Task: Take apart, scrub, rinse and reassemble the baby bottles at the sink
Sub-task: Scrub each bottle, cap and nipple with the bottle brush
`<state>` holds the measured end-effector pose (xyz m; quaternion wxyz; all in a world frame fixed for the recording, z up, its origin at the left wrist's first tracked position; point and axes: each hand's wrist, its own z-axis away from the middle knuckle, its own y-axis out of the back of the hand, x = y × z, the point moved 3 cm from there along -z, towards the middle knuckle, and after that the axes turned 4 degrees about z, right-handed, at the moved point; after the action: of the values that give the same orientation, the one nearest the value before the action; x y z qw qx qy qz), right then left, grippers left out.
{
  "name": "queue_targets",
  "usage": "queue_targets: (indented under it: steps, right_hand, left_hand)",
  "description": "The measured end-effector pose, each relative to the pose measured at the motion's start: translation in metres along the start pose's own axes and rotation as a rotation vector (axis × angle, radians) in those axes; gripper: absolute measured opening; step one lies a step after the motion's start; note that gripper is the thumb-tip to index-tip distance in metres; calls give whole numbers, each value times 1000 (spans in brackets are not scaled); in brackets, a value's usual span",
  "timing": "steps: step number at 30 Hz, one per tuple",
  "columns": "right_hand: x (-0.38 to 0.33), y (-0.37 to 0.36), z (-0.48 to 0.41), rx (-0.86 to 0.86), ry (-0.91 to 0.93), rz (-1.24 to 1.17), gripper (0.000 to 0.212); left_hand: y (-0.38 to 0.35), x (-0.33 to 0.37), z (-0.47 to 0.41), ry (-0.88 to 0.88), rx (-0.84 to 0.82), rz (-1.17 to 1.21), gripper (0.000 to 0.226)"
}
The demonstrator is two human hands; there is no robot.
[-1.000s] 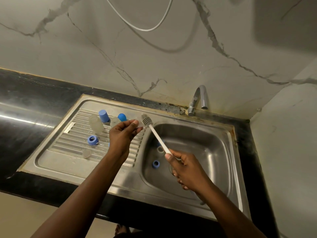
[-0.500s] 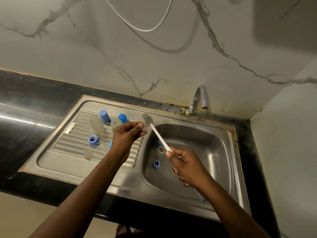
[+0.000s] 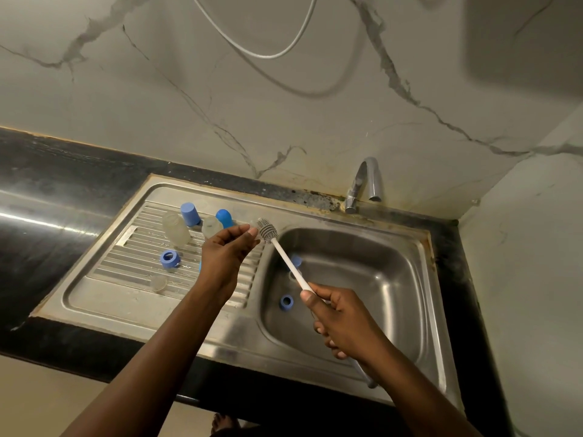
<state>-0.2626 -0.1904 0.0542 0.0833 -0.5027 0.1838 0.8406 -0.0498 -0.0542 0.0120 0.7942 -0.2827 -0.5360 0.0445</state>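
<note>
Your right grip, at lower right of centre, is closed round the lower end of the brush, thumb on top of the white handle. The bristles point up and left to the basin's near-left corner. Your left grip, mid-frame, has thumb and fingertips drawn together right beside the bristles. Something small and clear may be pinched there, but it is too faint to tell.

The bottles lie apart. A clear bottle and two blue caps sit on the drainboard in the left half of the frame, with a blue ring just below them. A second ring and two small pieces lie in the basin. My judgement is that scrubbing is under way and rinsing has not begun; no water shows at the tap.

Risks from here:
- You hold the brush far from its head, so a hard push could make the bristles skid off the piece and hit your fingertips.
- A wet, clear piece held by fingertips alone can slip and drop into the basin, possibly near the drain.
- Your left forearm crosses the drainboard, so a wide sweep could knock the bottle or caps toward the desk.
- Loose rings in two places invite mismatching at reassembly.
</note>
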Motion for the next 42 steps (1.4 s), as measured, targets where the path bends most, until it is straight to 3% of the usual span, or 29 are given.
queue_targets:
  steps: [6,12,17,24,30,38,42]
  right_hand:
    - [-3,1,-12,10,12,21,20]
    - [-6,1,-19,6,35,23,26]
    - [-1,-1,-16,-5,40,77,29]
    - [0,-1,-11,-3,34,60,25]
    - [2,6,-4,-14,38,41,18]
    - [-4,3,-17,-26,18,39,30]
    - [-3,2,-16,-25,32,43,29]
  left_hand:
    - [-4,-2,-3,11,-85,-5,26]
    - [-3,-10,-1,98,-70,69,18]
    - [2,-5,0,119,9,196,21]
    - [1,-4,0,87,32,158,36]
    - [5,-8,1,59,-80,87,26]
    - [2,-6,5,49,-204,24,23]
    - [3,-2,6,39,-134,45,27]
